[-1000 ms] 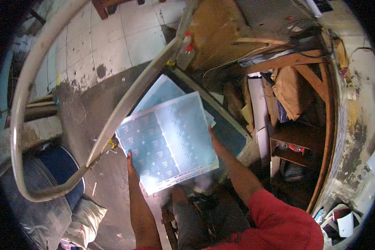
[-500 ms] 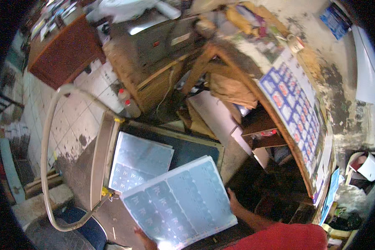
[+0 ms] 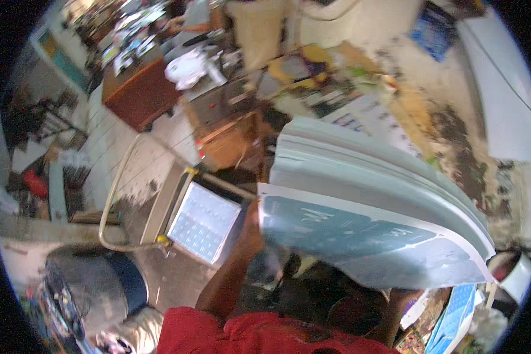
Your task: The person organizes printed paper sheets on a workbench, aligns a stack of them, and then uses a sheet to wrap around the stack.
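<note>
A thick stack of large blue-grey printed sheets (image 3: pixel 348 227) is lifted in front of me, bent and fanned along its far edge. My left hand (image 3: pixel 253 224) is closed on its left edge, the fingertips hidden by the sheets. Under the near right edge, my right hand (image 3: pixel 405 296) grips the same stack, most of its fingers out of sight. To the left, another pile of printed sheets (image 3: pixel 203 222) lies on a low trolley (image 3: pixel 157 203) with a bent tube handle (image 3: pixel 113 194).
Behind the raised stack is a cluttered table (image 3: pixel 371 115) against a stained wall. A brown desk (image 3: pixel 138 97) stands at the far left, near another person's arm (image 3: pixel 186 26). A dark drum-like container (image 3: pixel 97 283) is at the near left, and a white bucket (image 3: pixel 518 277) at the right.
The stack has moved up and right, away from the trolley toward the table, and its sheets now bow and fan. My left hand has come up with it. The view has also shifted.
</note>
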Demonstrator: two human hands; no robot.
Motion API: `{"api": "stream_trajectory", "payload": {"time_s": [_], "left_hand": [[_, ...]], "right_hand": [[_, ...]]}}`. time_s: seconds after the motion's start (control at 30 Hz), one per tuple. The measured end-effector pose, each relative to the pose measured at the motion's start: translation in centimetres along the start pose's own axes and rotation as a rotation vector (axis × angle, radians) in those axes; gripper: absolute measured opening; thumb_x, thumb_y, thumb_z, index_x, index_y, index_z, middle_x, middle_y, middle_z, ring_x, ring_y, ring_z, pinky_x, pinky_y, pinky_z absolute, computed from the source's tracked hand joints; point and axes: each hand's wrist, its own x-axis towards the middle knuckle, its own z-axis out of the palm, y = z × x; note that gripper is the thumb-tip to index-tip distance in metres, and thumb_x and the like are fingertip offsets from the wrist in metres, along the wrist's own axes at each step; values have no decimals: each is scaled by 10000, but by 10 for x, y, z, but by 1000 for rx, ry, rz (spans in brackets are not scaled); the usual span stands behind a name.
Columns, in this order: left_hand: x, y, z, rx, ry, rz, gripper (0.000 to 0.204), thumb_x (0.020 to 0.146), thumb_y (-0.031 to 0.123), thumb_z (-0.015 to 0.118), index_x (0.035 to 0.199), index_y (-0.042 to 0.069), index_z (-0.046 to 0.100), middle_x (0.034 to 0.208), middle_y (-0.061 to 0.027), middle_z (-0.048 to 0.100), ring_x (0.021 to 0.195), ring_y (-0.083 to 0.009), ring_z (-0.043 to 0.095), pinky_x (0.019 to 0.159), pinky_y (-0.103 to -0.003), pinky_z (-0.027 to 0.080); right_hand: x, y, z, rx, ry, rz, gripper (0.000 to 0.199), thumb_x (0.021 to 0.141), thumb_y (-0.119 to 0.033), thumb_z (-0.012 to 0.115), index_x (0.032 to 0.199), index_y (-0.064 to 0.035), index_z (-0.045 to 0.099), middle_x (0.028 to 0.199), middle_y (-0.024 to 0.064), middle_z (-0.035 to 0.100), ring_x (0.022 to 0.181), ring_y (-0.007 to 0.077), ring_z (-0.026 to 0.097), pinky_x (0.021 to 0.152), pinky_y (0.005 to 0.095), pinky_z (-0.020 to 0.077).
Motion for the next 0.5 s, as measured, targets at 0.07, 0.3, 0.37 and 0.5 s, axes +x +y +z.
{"api": "stream_trajectory", "payload": {"time_s": [0.07,0.3,0.37,0.5], "left_hand": [[62,-19,68,-44,-114,36,803,926,649,458,1482,83,341,1413,-143,465,1281,-295,460,1047,-447,402],[187,-68,148,-10,-382,57,787,950,627,468,1504,92,307,1438,-133,439,1304,-270,440,1062,-415,392],[184,-58,162,12,-453,36,840,926,657,468,1523,101,269,1478,-132,396,1341,-275,397,1085,-421,363],[134,19,248,240,-746,82,966,851,691,526,1531,82,212,1510,-160,319,1379,-298,319,1117,-428,302]], "right_hand": [[59,-12,-13,25,12,-107,587,950,-542,487,1345,-109,469,1285,71,540,1171,281,518,987,445,439],[126,-18,25,180,-60,-246,684,963,-571,455,1458,-109,360,1430,79,445,1292,288,441,1077,448,375],[132,-27,21,161,9,-192,706,980,-574,418,1494,-105,296,1470,95,397,1331,278,399,1110,452,334],[152,-51,-31,71,32,-177,694,1006,-553,360,1505,-76,282,1499,77,370,1355,273,361,1152,454,266]]}}
